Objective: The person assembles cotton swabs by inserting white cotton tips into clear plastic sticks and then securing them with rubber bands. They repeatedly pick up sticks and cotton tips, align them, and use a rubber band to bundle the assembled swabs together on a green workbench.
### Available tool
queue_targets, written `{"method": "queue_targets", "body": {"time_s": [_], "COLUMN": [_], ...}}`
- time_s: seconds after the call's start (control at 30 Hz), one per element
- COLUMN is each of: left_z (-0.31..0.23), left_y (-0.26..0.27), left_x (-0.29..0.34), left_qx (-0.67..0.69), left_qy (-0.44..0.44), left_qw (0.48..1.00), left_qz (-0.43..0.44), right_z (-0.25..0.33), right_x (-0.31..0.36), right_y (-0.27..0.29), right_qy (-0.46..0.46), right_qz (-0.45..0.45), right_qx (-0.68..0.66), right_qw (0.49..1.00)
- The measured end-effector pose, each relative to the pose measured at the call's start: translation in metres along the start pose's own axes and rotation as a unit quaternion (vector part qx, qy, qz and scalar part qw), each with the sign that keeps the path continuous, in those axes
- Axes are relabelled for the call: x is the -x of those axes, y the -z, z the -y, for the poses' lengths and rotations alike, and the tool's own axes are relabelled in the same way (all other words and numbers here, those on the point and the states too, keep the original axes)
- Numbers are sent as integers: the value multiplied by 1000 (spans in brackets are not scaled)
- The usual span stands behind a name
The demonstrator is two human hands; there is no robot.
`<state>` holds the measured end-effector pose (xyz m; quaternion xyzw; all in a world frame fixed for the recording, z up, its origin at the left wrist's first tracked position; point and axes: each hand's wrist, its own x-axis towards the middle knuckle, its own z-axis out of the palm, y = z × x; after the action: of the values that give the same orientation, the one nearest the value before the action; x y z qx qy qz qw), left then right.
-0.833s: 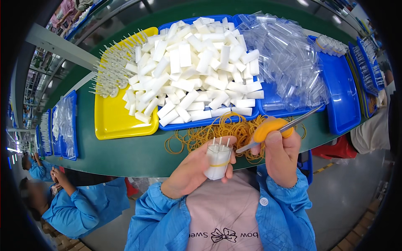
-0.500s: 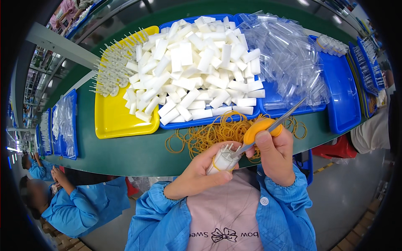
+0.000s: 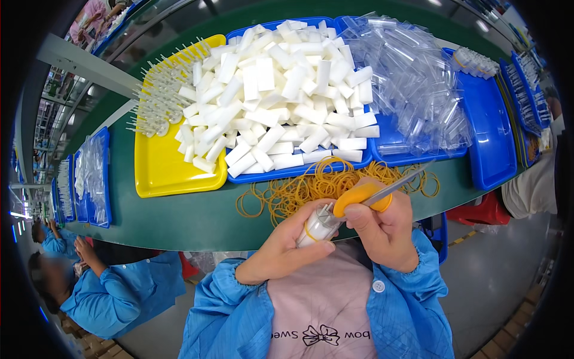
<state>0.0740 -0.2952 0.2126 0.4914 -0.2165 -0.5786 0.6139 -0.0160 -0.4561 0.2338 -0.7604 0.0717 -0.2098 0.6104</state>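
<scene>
a: what's the left hand (image 3: 281, 251) got?

b: a bundle (image 3: 317, 226) of small clear/white pieces w/ a rubber band round it. fingers curled shut on it, thumb on top. it's held off the table (image 3: 185, 218), just below the band pile (image 3: 317, 188), close to the chest.

a: right hand (image 3: 385, 230)?

b: closed tight round a tool (image 3: 368, 194) w/ an orange handle & a thin metal end. handle sits at the top of the fist, touching the bundle's upper end. metal end sticks up-right, past the band pile's right side. can't tell what kind of tool exactly.

a: hands touching?

b: yes, pressed together at the bundle, right hand just right of it.

a: what's beyond the band pile?

b: blue tray (image 3: 365, 157) right behind it, heaped w/ white blocks (image 3: 287, 90). left of that a yellow tray (image 3: 161, 173), mostly bare at the near end, w/ white stick parts (image 3: 158, 96) stacked at the far end. right of the band pile, a heap of clear bags (image 3: 412, 78) over the blue trays, then a bare blue tray (image 3: 490, 143) further right.

a: anyone else?

b: another person (image 3: 107, 293) in a blue coat, far left of the band pile, below the table edge. more blue trays (image 3: 89, 179) w/ clear stuff on that side.
</scene>
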Motion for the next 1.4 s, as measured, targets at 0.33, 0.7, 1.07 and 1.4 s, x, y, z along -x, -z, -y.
{"method": "queue_targets", "body": {"time_s": [0.33,0.7,1.07,1.4], "left_z": [-4,-5,-8,-11], "left_y": [2,3,5,2], "left_x": [0,4,4,4], "left_qx": [71,59,97,95], "left_qy": [26,33,67,44], "left_qw": [997,997,991,992], "left_qz": [34,29,55,74], "right_z": [-1,5,3,2], "right_x": [7,3,3,5], "right_y": [7,7,9,10], "right_qy": [-125,17,-101,-85], "right_qz": [-55,10,-6,-10], "right_qx": [-169,30,-180,-180], "right_qw": [976,999,979,980]}}
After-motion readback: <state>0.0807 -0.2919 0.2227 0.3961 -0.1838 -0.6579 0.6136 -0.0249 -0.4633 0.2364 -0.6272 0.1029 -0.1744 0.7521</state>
